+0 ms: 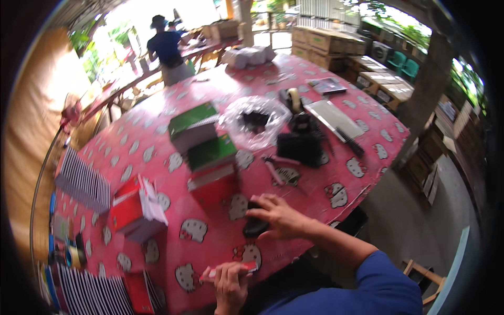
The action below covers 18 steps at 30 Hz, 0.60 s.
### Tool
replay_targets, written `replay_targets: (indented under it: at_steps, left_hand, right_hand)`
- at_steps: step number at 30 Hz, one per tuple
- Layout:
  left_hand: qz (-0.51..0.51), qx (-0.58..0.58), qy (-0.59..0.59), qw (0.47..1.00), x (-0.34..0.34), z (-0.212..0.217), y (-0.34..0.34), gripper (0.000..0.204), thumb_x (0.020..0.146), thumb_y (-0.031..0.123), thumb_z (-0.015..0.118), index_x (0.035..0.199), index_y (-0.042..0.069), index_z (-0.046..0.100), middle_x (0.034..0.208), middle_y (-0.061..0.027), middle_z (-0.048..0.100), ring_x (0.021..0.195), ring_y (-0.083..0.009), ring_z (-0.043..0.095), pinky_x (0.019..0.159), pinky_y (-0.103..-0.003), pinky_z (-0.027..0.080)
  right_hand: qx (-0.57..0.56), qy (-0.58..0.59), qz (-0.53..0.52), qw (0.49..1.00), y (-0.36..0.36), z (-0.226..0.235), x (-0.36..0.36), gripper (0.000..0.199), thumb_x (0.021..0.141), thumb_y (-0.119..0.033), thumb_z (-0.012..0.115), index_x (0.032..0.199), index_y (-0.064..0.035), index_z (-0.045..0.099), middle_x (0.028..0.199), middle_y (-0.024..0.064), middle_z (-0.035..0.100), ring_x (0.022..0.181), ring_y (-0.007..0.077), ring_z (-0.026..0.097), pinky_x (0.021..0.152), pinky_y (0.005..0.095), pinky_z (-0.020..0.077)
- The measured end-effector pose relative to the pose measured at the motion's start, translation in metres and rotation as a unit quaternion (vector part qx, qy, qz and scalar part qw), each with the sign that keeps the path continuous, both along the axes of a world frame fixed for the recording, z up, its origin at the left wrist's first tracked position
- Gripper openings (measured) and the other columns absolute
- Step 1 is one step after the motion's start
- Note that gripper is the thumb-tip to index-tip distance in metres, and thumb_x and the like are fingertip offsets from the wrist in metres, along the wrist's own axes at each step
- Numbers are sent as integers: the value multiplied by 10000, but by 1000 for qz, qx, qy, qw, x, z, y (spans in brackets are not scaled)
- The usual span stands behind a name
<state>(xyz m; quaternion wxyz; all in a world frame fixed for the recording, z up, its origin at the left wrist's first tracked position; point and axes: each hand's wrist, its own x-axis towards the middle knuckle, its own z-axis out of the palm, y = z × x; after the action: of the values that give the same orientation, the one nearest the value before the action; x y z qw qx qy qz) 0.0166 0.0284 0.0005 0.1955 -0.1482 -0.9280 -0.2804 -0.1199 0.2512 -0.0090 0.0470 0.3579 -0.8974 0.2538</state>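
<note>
My left hand [230, 286] is closed round a slim red object [247, 266] near the front edge of the table; its exact kind is unclear. Farther forward, my right hand [283, 216] has its fingers bent over a black oblong object [254, 227], which looks like a stapler and rests on the pink cloth. Just beyond stand stacks of red booklets [214, 186] and green booklets [212, 152]. Pink-handled pliers [275, 170] lie past my right hand. Another pile of red booklets [128, 210] sits to the left.
Clear plastic wrap [247, 123], a black pouch [300, 149], a tape dispenser [295, 102] and a pale board [333, 118] lie on the far side. Striped stacks [84, 181] line the left edge. A person [167, 50] stands beyond the table; cardboard boxes [325, 44] are piled behind.
</note>
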Motion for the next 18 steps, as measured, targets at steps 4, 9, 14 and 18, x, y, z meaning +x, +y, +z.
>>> replay_targets:
  at_steps: [4,9,14,18]
  left_hand:
    - [-8,-6,-46,999,0,-3,-7,203,773,232,718,931,177,604,939,30,627,912,-148,584,965,-493,238]
    - [-23,21,-23,999,-2,15,0,207,790,320,701,922,181,624,955,45,637,964,-150,582,1034,-524,160]
    - [-38,-58,21,997,-3,-9,-21,371,679,308,784,1008,221,636,1028,50,633,989,-155,583,1081,-539,75]
    - [42,13,-2,999,0,-1,-20,285,657,296,798,879,210,642,906,97,611,949,-127,569,1072,-532,115]
  right_hand:
    - [62,-22,46,997,-1,-14,-9,767,623,-337,824,1304,-183,506,1479,204,280,1291,435,336,1065,512,320]
    - [49,-31,28,998,-4,-13,-19,741,612,-379,828,1259,-168,535,1449,214,297,1244,430,364,1026,530,348]
    - [-118,-246,120,955,-11,5,-10,521,725,-445,760,1105,-101,663,1298,235,505,1201,382,467,1023,458,362]
    - [-263,-512,328,749,-12,25,15,784,671,-658,684,1124,-20,665,1273,228,545,1204,331,496,1018,435,354]
